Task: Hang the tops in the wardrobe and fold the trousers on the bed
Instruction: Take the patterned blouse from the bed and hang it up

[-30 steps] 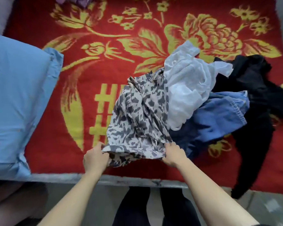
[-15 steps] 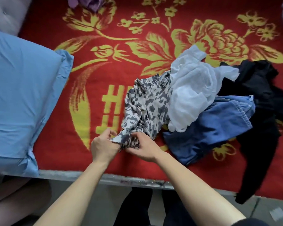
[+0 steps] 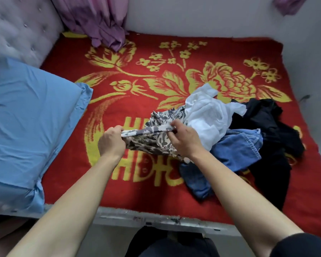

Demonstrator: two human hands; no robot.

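The left fingers are curled tight round one end of a flat band at the edge of the print garment. The right fingers pinch the other end, so the band runs taut and nearly level between them. Below the band the cloth sags in soft crumples, and its far part trails back past the right fingers into a heap of clothes. The cloth is thin and limp, pale grey-white with dark grey blotches like an animal print. Whether it is a top or trousers cannot be told.

The left hand shows its back, with a straight wrist. The right hand is turned with its knuckles toward the left one. Both bare forearms reach forward over the bed edge.

Just right of the right fingers a crumpled white top, light and gauzy, touches the print garment. Nearer the person lies blue denim with stitched seams. Farther right sprawls a matt black garment.

All of it rests on a fuzzy red blanket woven with yellow flowers and characters. Well left of the left fingers sits a smooth blue pillow with a flanged edge. Beyond it are a pale tufted headboard and a bunched purple curtain.
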